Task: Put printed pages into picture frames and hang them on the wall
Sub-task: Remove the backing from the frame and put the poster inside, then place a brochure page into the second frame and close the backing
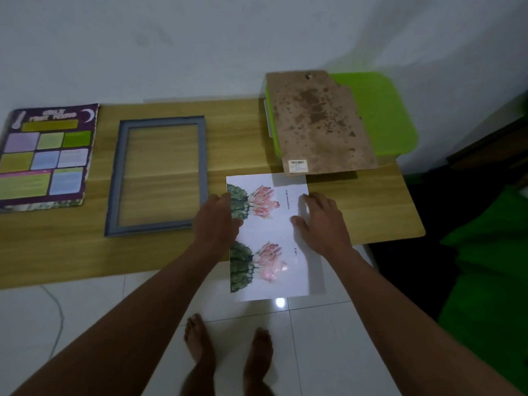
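"Paper hanging off the table like that, how did you not crease it?" someone replied.

Me: It was fine, honestly. The printed page (pixel 268 230) lay at the near edge of the table (pixel 371 201), right of the middle, with its lower cactus picture sticking out over the floor. My left hand (pixel 217 218) lay across its left edge and my right hand (pixel 320 221) pressed on its right side. Fingers were straight and spread, gripping nothing.

Them: "And the frame?"

Me: The grey frame (pixel 163 121) lay flat just beside the page, to its left. The brown backing board (pixel 320 121) sat on the green box (pixel 380 110) at the far right corner. I reckoned the sheet was bigger than the opening, so the smart move was to slide it fully onto the wood, keep both palms light, and square one picture to the opening before trimming or folding.
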Demonstrator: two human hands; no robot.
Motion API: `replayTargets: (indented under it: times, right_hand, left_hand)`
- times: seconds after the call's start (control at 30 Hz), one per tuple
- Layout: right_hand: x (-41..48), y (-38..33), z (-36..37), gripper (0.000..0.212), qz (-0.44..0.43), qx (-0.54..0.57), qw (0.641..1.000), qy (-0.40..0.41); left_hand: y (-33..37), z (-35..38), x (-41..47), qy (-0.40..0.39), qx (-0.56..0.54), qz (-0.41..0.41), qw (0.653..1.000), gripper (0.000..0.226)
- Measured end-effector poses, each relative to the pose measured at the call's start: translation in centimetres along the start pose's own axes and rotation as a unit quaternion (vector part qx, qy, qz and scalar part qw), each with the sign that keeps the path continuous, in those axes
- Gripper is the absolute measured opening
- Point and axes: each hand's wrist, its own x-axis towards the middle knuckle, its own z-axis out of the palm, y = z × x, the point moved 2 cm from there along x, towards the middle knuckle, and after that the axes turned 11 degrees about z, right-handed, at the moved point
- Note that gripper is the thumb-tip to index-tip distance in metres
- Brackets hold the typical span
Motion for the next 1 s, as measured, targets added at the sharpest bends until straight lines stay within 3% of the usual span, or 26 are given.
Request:
replayTargets:
  times: [0.13, 0.2, 0.47, 0.63, 1.0]
  right_hand:
    - [0.1, 0.9, 0.7, 0.07, -0.077, -0.053, 0.995, -0.039]
    - [0.2, 1.1, 0.6, 0.071, -0.08, -0.054, 0.994, -0.042]
    - [0.6, 0.6, -0.1, 0.068, -0.072, -0.047, 0.995, -0.058]
    - [0.6, -1.3, -1.6, 0.059, -0.078, -0.025, 0.995, -0.065]
    - [0.8, -14.3, -5.9, 0.049, -0.131, -0.043, 0.985, -0.102]
  left_hand:
    - [0.4, 0.6, 0.6, -0.033, 0.12, 0.136, 0.983, 0.065]
    - [0.1, 1.1, 1.0, -0.077, 0.146, 0.152, 0.975, 0.073]
    - [-0.5, 1.6, 1.4, -0.115, 0.125, 0.146, 0.975, 0.081]
    - [-0.4, -0.3, 1.3, -0.05, 0.057, 0.15, 0.986, 0.055]
    - [-6.0, -10.5, -0.1, -0.057, 0.037, 0.077, 0.995, 0.058]
